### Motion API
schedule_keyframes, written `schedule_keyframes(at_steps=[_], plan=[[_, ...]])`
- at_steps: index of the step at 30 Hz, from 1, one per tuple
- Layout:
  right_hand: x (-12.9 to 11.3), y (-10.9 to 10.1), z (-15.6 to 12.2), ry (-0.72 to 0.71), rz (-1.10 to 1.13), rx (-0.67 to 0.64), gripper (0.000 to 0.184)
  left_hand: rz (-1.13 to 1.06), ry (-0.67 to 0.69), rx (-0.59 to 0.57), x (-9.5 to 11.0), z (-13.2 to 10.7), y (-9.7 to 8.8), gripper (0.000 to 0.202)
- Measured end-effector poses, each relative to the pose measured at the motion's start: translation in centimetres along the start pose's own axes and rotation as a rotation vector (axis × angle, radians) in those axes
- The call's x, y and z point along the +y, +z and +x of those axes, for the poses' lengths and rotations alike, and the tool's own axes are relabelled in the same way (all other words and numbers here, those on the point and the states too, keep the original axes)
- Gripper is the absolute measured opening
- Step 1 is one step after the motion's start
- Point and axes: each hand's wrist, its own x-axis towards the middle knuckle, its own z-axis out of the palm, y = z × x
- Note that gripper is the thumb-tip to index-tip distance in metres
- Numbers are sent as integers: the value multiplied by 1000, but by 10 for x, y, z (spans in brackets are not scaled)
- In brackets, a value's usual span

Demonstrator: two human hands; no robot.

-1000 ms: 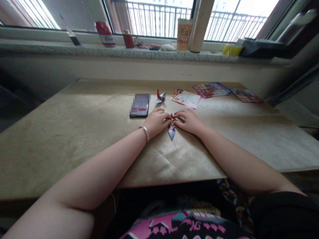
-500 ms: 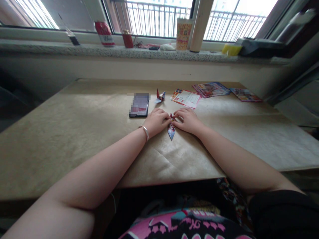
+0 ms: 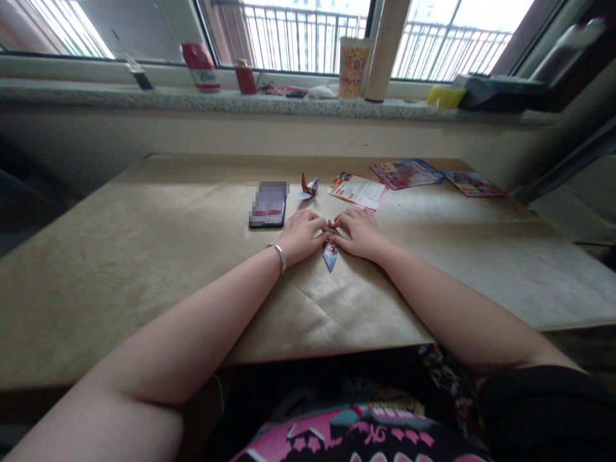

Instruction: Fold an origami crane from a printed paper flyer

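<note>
A narrow piece of folded patterned paper [image 3: 330, 256] lies on the table, its pointed blue-white end toward me. My left hand [image 3: 304, 233], with a silver bracelet at the wrist, pinches its left edge between thumb and fingers. From the other side my right hand [image 3: 360, 233] grips the right edge in the same way. The fingertips of both hands nearly meet over the paper's far half and partly cover it. Just beyond my hands stands a finished-looking paper crane [image 3: 310, 187] in red and white.
A phone [image 3: 268, 205] lies left of my hands. Behind them are a printed card [image 3: 360, 191], a stack of colourful cards [image 3: 408, 173] and another pile [image 3: 474, 183]. On the windowsill [image 3: 298, 106] stand a red can [image 3: 200, 67], a red bottle [image 3: 245, 77] and a paper cup [image 3: 353, 67].
Both hands keep their hold on the folded paper in nearly the same place. The fingers shift only slightly, and the whole view moves a little.
</note>
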Motion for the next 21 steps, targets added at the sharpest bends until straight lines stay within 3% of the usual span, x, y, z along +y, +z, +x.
schedule_keyframes(at_steps=[21], plan=[[0,2,1,-1,-6,-30,31,30,-16,-5,3,-1,-2,21]])
